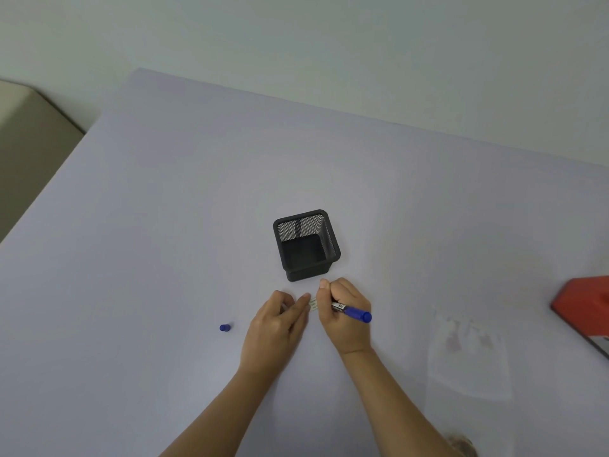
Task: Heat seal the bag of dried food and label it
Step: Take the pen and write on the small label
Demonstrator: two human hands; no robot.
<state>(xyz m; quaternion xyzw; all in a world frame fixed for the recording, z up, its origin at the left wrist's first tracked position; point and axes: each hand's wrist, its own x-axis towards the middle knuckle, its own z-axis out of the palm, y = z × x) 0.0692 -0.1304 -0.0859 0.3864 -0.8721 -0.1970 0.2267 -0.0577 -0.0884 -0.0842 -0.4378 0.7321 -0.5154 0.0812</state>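
A small white label [313, 304] lies on the pale table between my hands. My left hand [276, 324] rests beside it, with a fingertip touching the label's left edge. My right hand [342, 311] grips a blue marker [352, 313], whose tip is hidden under the fingers at the label. The marker's blue cap [224, 327] lies loose on the table to the left. A clear plastic bag [468, 354] with faint contents lies flat to the right of my right arm.
A black mesh pen holder [306, 245] stands just beyond my hands. A red and grey device [586, 308] sits at the right edge of the view. The table's left edge [49, 192] runs diagonally, with a beige surface beyond it.
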